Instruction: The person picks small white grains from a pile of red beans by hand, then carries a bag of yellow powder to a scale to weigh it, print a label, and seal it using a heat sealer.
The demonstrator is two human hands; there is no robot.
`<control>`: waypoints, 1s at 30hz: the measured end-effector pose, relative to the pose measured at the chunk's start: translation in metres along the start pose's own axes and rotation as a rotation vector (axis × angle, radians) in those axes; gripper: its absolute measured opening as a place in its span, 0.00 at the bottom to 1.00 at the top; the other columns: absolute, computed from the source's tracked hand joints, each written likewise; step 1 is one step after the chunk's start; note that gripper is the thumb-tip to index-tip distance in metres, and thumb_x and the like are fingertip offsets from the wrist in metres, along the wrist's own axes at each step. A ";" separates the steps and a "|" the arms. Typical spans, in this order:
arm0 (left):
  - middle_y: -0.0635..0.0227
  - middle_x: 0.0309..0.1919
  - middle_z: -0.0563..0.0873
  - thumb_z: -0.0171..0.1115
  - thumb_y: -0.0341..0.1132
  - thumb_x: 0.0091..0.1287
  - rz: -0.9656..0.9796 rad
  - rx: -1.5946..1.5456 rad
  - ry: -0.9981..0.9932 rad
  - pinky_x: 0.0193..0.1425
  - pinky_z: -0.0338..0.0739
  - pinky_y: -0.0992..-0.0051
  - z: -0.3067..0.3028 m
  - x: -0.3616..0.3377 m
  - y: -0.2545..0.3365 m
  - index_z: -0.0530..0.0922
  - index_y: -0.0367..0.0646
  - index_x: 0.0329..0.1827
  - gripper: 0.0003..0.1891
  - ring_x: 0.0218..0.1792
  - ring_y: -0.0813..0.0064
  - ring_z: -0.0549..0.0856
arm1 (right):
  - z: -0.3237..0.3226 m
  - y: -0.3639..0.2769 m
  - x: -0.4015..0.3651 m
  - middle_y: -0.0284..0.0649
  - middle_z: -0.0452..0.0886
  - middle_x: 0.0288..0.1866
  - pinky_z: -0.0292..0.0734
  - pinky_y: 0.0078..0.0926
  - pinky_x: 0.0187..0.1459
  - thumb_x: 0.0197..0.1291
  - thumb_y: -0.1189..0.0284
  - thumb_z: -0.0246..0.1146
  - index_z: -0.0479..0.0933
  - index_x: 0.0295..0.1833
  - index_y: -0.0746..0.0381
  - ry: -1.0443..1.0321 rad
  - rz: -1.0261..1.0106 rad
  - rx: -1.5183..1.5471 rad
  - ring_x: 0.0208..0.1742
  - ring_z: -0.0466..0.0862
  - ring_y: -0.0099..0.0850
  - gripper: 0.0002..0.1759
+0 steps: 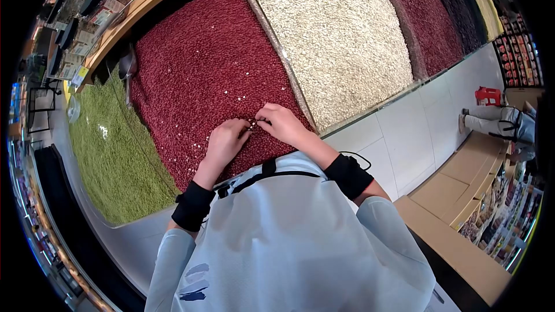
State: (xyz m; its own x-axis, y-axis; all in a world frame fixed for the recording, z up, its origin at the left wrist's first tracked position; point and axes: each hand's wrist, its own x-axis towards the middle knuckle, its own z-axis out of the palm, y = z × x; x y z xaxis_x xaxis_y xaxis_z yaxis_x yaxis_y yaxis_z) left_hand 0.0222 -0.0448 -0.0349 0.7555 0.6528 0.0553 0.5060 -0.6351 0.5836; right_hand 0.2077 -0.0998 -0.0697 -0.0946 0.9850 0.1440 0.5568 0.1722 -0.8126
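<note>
Both hands work close together over a bin of dark red beans (196, 75), near its front edge. My left hand (226, 141) has its fingers curled in, with a few small white beans (252, 125) showing at its fingertips. Just to the right, my right hand (283, 124) is bent in a pinch low over the red beans, its fingertips almost meeting the left ones. What the right fingers hold is too small to make out. More white beans lie scattered on the red ones around the hands.
Left is a bin of green beans (110, 144); a metal scoop (127, 63) rests by the divider. Right of the red beans is a bin of whitish grains (335, 34), then dark red and black ones. Another person (497, 121) stands far right near cardboard boxes (445, 190).
</note>
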 end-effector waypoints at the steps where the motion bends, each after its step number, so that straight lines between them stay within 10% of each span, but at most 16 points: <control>1: 0.62 0.30 0.81 0.65 0.31 0.55 0.008 0.005 0.010 0.37 0.77 0.64 0.001 -0.001 -0.001 0.78 0.40 0.35 0.07 0.34 0.59 0.82 | 0.001 0.002 0.000 0.44 0.77 0.35 0.76 0.37 0.42 0.54 0.75 0.64 0.77 0.38 0.64 0.009 -0.016 -0.016 0.40 0.80 0.43 0.07; 23: 0.64 0.29 0.79 0.63 0.29 0.56 0.109 0.052 0.091 0.35 0.77 0.65 0.010 0.003 -0.005 0.77 0.42 0.35 0.06 0.33 0.62 0.81 | 0.007 0.004 -0.001 0.44 0.76 0.35 0.76 0.36 0.40 0.54 0.75 0.64 0.76 0.39 0.65 -0.008 -0.058 -0.026 0.36 0.79 0.43 0.07; 30: 0.62 0.30 0.81 0.64 0.25 0.55 0.047 -0.040 0.087 0.36 0.77 0.68 -0.005 0.006 0.008 0.78 0.39 0.35 0.06 0.33 0.62 0.83 | -0.004 0.006 -0.003 0.40 0.78 0.33 0.74 0.23 0.34 0.62 0.76 0.51 0.72 0.35 0.65 0.061 0.446 0.584 0.32 0.79 0.23 0.05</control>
State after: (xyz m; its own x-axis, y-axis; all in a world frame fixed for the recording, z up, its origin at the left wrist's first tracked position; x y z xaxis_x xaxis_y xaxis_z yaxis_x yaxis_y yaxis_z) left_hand 0.0288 -0.0441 -0.0257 0.7382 0.6572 0.1521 0.4526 -0.6497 0.6108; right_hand 0.2146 -0.1021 -0.0726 0.0935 0.9629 -0.2532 -0.0003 -0.2543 -0.9671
